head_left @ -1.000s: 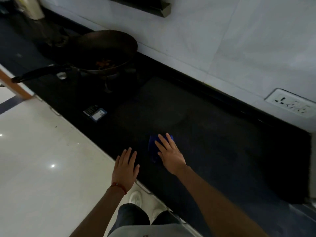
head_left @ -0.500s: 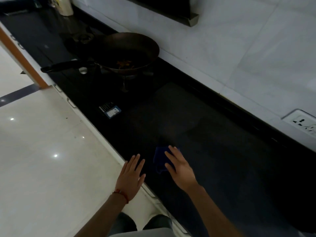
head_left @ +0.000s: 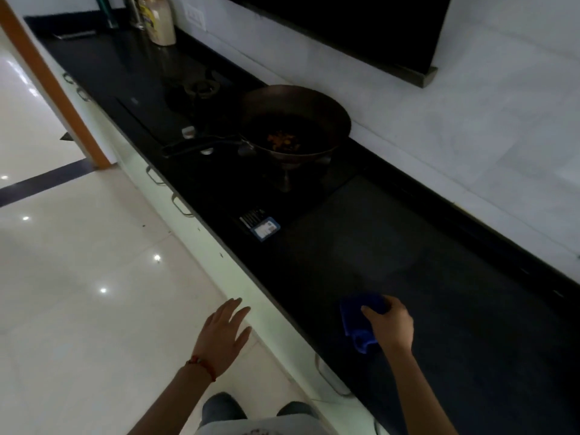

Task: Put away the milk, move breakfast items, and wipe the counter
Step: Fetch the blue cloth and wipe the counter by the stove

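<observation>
One blue cloth (head_left: 357,321) lies on the black counter (head_left: 470,324) near its front edge, gripped by the right hand (head_left: 389,324), fingers curled over it. Left hand (head_left: 224,334) hovers off the counter, fingers spread, holding nothing. Further along: a small card (head_left: 260,222), then a wok (head_left: 295,120) on the hob, contents dim, possibly food.

Two hands are being shown: a left hand (head_left: 224,332) and a right hand (head_left: 389,324). One blue cloth (head_left: 361,321) is being counted, one wok (head_left: 295,120), and one card (head_left: 260,222). Perhaps three containers (head_left: 157,18) are being glimpsed at the far end, too blurred to count surely.
</observation>
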`<action>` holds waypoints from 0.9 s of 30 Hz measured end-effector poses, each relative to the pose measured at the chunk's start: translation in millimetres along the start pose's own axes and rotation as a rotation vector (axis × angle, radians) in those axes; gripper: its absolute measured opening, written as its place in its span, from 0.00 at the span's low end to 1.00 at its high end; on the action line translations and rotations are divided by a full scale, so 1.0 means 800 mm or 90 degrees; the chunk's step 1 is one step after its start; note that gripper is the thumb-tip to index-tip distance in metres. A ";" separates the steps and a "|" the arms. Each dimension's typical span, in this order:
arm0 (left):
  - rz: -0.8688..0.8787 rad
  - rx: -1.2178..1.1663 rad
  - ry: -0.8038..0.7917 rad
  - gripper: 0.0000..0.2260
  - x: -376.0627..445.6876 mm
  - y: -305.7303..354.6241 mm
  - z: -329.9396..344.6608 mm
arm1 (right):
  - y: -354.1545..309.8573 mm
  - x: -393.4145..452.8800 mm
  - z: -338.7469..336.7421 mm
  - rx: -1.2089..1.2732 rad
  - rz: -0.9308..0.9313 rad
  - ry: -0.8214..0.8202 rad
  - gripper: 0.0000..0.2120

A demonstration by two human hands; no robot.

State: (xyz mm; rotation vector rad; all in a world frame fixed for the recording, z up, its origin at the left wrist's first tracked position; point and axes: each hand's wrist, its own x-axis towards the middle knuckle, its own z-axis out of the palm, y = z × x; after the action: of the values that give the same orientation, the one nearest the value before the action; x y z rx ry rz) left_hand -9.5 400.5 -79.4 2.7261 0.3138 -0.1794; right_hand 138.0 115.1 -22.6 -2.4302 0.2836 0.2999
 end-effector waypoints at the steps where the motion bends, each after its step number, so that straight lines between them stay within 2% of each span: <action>1: -0.018 -0.005 0.003 0.30 -0.007 -0.022 -0.005 | -0.014 -0.007 0.005 0.003 -0.020 -0.006 0.23; 7: -0.154 -0.071 0.085 0.39 -0.061 -0.149 -0.041 | -0.130 -0.057 0.086 0.018 -0.145 -0.084 0.23; 12: -0.300 -0.109 0.106 0.37 -0.104 -0.235 -0.077 | -0.230 -0.091 0.185 0.044 -0.189 -0.213 0.23; 15: -0.359 -0.135 0.101 0.41 -0.123 -0.280 -0.094 | -0.276 -0.101 0.240 0.024 -0.210 -0.264 0.23; 19: -0.446 -0.165 0.094 0.32 -0.134 -0.326 -0.102 | -0.324 -0.103 0.300 -0.024 -0.242 -0.310 0.23; 22: -0.503 -0.214 0.078 0.32 -0.131 -0.360 -0.102 | -0.357 -0.098 0.342 -0.058 -0.254 -0.330 0.23; 25: -0.586 -0.307 0.060 0.20 -0.123 -0.398 -0.108 | -0.392 -0.086 0.389 -0.079 -0.248 -0.362 0.23; 27: -0.650 -0.368 0.068 0.17 -0.117 -0.429 -0.109 | -0.419 -0.077 0.425 -0.093 -0.243 -0.396 0.24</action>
State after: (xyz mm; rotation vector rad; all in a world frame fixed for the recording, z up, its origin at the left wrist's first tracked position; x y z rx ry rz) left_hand -175.7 725.2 -108.3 1.7917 1.4953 -0.1706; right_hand 125.1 594.7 -62.2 -2.3276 -0.4812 0.8910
